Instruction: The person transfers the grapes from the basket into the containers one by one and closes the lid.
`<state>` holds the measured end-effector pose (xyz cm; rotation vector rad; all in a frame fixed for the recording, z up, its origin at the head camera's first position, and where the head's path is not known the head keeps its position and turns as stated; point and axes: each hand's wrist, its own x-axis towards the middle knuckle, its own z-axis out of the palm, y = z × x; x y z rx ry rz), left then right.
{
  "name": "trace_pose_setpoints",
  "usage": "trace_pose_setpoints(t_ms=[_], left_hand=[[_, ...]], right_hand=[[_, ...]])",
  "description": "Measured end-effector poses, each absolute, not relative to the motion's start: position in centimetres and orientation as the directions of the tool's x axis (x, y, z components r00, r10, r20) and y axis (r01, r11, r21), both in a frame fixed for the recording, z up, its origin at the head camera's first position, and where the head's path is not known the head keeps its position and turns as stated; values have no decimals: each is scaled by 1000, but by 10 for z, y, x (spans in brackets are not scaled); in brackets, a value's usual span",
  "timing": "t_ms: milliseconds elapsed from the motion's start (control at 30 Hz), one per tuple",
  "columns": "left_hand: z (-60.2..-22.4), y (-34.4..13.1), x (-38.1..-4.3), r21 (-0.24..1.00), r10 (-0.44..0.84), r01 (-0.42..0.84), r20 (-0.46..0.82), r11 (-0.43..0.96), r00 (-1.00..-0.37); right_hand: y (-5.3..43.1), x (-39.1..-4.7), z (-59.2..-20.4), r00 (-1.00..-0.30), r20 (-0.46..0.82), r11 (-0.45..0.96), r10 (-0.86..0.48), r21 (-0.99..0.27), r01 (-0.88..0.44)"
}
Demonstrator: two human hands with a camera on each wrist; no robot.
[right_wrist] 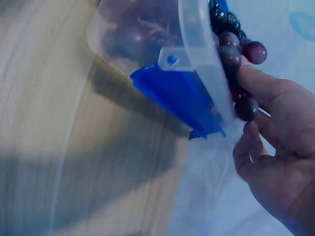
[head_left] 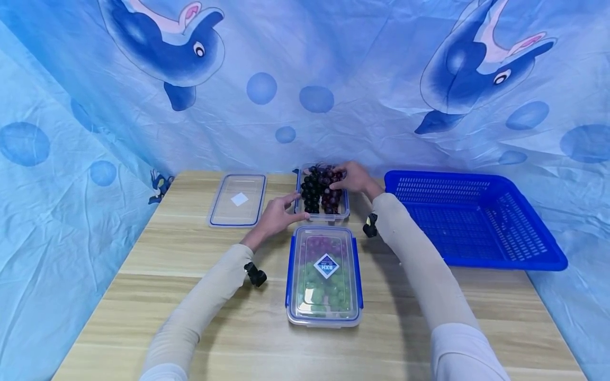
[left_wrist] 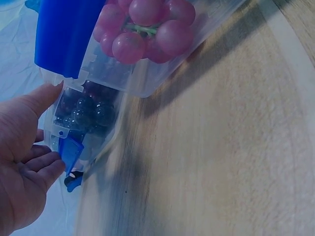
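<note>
A clear plastic container [head_left: 329,217] with blue latches hanging down stands uncovered at the back middle of the table. Inside lie black grapes [head_left: 311,194] on the left and a bunch of dark red grapes [head_left: 332,200] on the right. My right hand [head_left: 356,179] grips the dark red bunch from above at the container's right side; in the right wrist view these grapes [right_wrist: 246,108] rise over the rim beside my thumb. My left hand [head_left: 277,217] rests against the container's left wall and front corner, its fingers loosely spread near a hanging blue latch [left_wrist: 70,152].
In front stands a lidded container [head_left: 324,320] holding green grapes [head_left: 324,291] and pink grapes [left_wrist: 160,37]. A clear lid [head_left: 238,214] with a blue seal lies at the back left. On the right is a blue perforated basket [head_left: 505,263]. A blue dolphin-print curtain [head_left: 333,58] hangs behind the table.
</note>
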<state>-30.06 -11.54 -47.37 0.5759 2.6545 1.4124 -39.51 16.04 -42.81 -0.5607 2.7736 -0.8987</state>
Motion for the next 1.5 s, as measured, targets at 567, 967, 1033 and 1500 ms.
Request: trace_pose_setpoints(t_ms=[567,967,1033,1500], left_hand=[[-476,-116,-301,811,356,305,129,499,-926],[-479,-116,-302,818,356,295,119,494,-927],[-479,-116,-302,818,356,296,122,492,-927],[-475,-118,-302,825,358,284,107,488,-927]], right_hand=[[152,-396,-434,-934,9,805,-358,-504,-314],[153,-399,-442,-934,-61,867,-352,-396,-300],[152,-399,-442,-934,-55,859,-352,-415,-299],[168,-398,-420,-930,-28,700,-368,-667,-257]])
